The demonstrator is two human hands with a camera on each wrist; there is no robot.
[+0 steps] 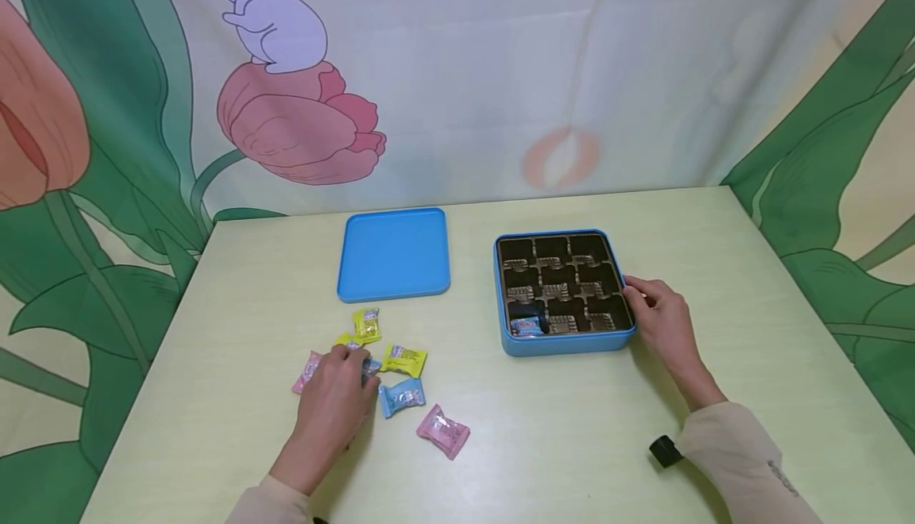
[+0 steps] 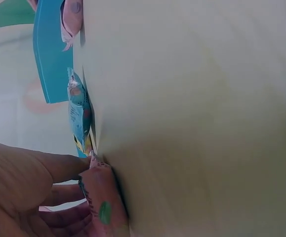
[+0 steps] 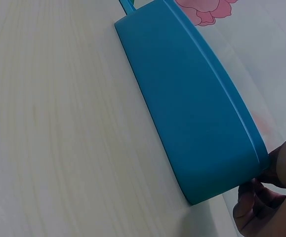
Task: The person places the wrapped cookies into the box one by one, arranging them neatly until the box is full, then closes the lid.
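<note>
My left hand reaches down among several wrapped candies, fingers bent. A blue candy shows between its thumb and index finger; I cannot tell whether they pinch it. In the left wrist view, a pink candy lies in front of the fingertips and partly hides them. My right hand holds the right side of a blue box, thumb at the rim and other fingers bent against the wall. Inside is a dark divided tray, with a blue candy in its front left compartment.
A blue lid lies at the back, left of the box. Around my left hand are yellow candies, another blue candy and pink candies. A printed curtain hangs behind the table.
</note>
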